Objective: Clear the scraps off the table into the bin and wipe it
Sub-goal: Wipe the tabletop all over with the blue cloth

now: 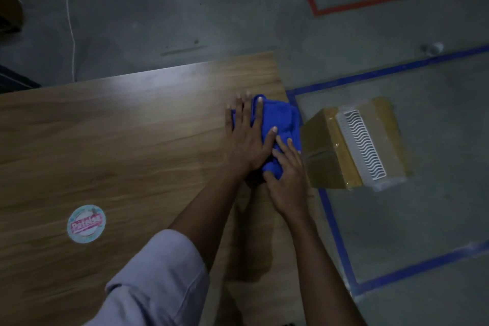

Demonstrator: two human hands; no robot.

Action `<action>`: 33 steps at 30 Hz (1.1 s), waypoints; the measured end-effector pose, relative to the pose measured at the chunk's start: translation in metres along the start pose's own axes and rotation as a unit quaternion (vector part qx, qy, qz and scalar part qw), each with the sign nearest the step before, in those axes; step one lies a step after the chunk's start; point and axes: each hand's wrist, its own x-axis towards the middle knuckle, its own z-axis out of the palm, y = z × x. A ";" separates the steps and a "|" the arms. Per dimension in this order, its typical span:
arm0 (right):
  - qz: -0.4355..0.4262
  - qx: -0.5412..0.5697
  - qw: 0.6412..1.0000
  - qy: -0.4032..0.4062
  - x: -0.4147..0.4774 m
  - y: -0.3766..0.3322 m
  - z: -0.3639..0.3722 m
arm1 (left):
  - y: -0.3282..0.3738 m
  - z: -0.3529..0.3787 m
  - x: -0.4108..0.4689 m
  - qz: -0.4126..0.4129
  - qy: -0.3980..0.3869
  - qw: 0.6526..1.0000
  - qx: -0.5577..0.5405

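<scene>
Head view: left hand (246, 140) and right hand (288, 180) press flat on blue cloth (283, 119); sticker (86, 223) lettering unreadable.

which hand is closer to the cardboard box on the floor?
Right. The right hand rests on the blue cloth at the table edge beside the box; the left hand presses the cloth farther in.

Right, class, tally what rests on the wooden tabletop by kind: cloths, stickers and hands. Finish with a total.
blue cloth: 1
round sticker: 1
hands: 2, the left hand and the right hand, both on the cloth
Total: 4
</scene>
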 end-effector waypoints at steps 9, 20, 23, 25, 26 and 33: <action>-0.120 -0.237 0.963 -0.042 0.041 -0.023 0.037 | -0.074 -0.039 0.007 0.102 0.032 0.993 0.044; -0.003 -0.244 0.967 0.079 0.108 -0.033 0.052 | -0.042 -0.012 0.041 0.091 -0.020 0.990 0.102; -0.017 -0.259 0.964 0.054 0.133 -0.042 0.067 | -0.068 -0.014 0.061 0.086 -0.017 0.989 0.121; -0.034 -0.252 0.967 0.031 0.137 -0.052 0.079 | -0.086 -0.021 0.060 0.070 -0.027 0.990 0.119; -0.044 -0.249 0.967 0.027 0.132 -0.054 0.081 | -0.090 -0.024 0.053 0.063 -0.031 0.991 0.113; -0.028 -0.283 0.958 0.029 0.064 -0.027 0.052 | -0.073 -0.052 -0.011 0.011 -0.075 0.995 0.058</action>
